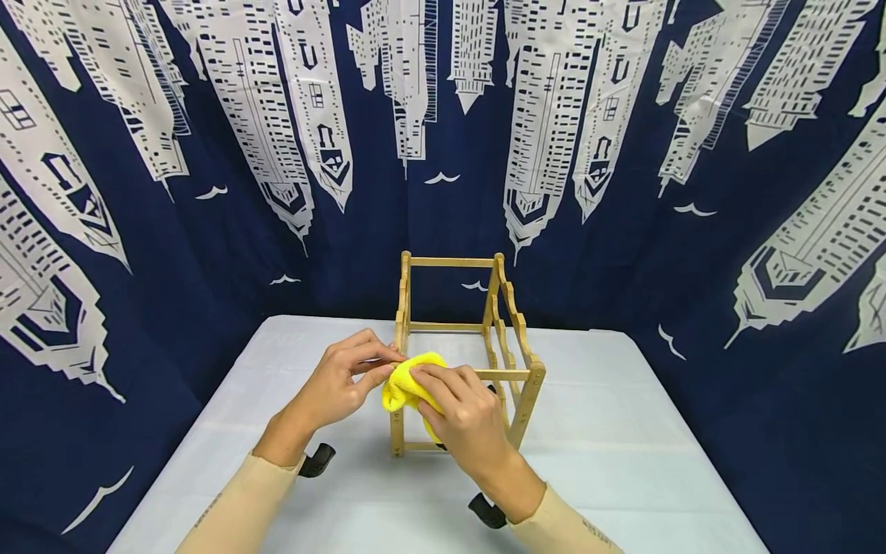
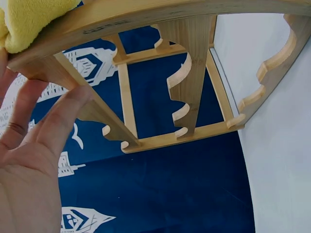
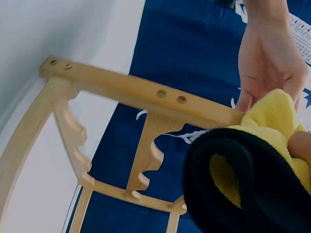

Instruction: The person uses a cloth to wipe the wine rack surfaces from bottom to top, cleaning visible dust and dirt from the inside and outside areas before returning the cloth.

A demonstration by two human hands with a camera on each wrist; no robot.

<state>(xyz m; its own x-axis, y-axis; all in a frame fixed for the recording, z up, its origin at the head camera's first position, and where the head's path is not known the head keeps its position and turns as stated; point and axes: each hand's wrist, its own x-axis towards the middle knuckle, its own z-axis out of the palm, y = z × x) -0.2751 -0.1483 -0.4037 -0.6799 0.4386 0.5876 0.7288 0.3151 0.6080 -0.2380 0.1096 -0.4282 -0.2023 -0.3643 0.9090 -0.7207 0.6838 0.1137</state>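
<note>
A light wooden rack (image 1: 508,375) with scalloped side boards stands on the table in front of me. My left hand (image 1: 339,388) holds its near left corner, with thumb and fingertips about the wood in the left wrist view. My right hand (image 1: 471,423) grips a bunched yellow cloth (image 1: 408,385) against that same corner, close to the left fingertips. The right wrist view shows the cloth (image 3: 272,109) folded, with a dark side curling outward, at the end of a rail (image 3: 116,87) with several screw heads. The cloth covers the corner itself.
A white-covered table (image 1: 588,454) lies beneath the rack. Behind and at both sides hangs a navy curtain (image 1: 374,254) printed with white buildings and birds. Black curved pieces (image 1: 317,460) sit by both wrists.
</note>
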